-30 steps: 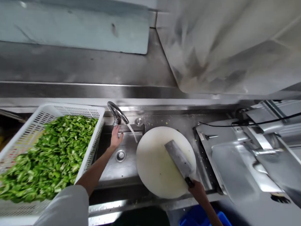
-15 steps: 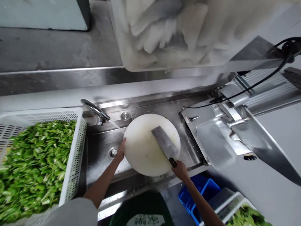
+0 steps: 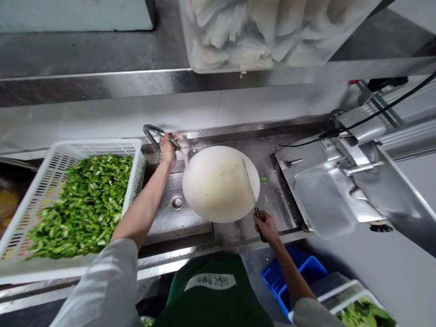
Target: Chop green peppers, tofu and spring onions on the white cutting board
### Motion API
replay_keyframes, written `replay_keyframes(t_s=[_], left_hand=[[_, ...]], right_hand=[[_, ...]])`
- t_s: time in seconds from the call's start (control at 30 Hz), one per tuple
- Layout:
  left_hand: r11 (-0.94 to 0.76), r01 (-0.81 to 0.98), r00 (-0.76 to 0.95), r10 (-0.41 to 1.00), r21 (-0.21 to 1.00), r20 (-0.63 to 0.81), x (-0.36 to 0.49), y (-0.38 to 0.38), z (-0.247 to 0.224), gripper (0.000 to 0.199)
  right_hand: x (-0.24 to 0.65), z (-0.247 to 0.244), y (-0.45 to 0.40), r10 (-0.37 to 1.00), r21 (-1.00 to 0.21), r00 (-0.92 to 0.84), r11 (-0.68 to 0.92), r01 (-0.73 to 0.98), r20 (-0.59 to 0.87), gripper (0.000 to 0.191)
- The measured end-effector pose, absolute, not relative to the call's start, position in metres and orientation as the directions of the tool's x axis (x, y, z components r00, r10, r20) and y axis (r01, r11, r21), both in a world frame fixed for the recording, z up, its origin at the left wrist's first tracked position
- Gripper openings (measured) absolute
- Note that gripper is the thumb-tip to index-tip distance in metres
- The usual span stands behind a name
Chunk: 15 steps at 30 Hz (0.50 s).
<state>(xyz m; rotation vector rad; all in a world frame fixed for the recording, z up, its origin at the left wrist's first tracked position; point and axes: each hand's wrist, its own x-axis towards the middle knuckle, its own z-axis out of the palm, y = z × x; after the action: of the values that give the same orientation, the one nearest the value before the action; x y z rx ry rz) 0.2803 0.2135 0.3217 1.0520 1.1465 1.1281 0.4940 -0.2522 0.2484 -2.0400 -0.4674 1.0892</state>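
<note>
- Your right grip is closed on the cleaver by its handle, over the round cutting board's right side.
- Your left grip is at the faucet, beyond the board's left edge; how closed, I can't tell.

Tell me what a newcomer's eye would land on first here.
Probably the bright green heap of chopped vegetables in the white basket at the left. Next, the round white board in the middle, with the right hand holding a cleaver at its right side. Up and left of the board, the left hand is at the curved faucet.
</note>
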Motion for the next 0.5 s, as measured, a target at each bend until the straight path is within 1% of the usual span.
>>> replay_keyframes(t_s=[0.03,0.1,0.13,0.2,0.3,0.4,0.43,0.5], left_hand=[[0.151,-0.089,0.071,0.987,0.984,-0.145,0.291,0.212,0.327,0.054],[0.167,-0.012,0.118,0.979,0.986,-0.165,0.303,0.210,0.335,0.049],[0.169,0.018,0.149,0.974,0.986,-0.169,0.301,0.209,0.337,0.049],[0.177,0.055,0.229,0.956,0.983,-0.185,0.286,0.209,0.341,0.053],[0.147,0.109,0.287,0.942,0.983,-0.173,0.245,0.196,0.342,0.057],[0.064,0.159,0.207,0.974,0.985,-0.097,0.200,0.149,0.331,0.057],[0.076,0.149,0.217,0.970,0.986,-0.108,0.184,0.125,0.324,0.058],[0.169,0.156,0.257,0.944,0.973,-0.205,0.149,0.065,0.306,0.057]], right_hand=[[0.504,0.252,-0.254,0.640,-0.815,0.545,-0.559,-0.156,-0.543,0.035],[0.524,0.256,-0.253,0.653,-0.845,0.536,-0.421,-0.330,-0.535,0.044],[0.533,0.256,-0.251,0.652,-0.844,0.538,-0.376,-0.382,-0.534,0.046],[0.550,0.249,-0.247,0.654,-0.833,0.526,-0.343,-0.435,-0.544,0.052],[0.565,0.229,-0.245,0.680,-0.812,0.462,-0.377,-0.446,-0.569,0.065],[0.571,0.209,-0.247,0.674,-0.807,0.452,-0.421,-0.415,-0.584,0.068],[0.571,0.204,-0.247,0.657,-0.806,0.470,-0.444,-0.390,-0.590,0.066],[0.572,0.197,-0.242,0.605,-0.803,0.537,-0.515,-0.300,-0.588,0.062]])
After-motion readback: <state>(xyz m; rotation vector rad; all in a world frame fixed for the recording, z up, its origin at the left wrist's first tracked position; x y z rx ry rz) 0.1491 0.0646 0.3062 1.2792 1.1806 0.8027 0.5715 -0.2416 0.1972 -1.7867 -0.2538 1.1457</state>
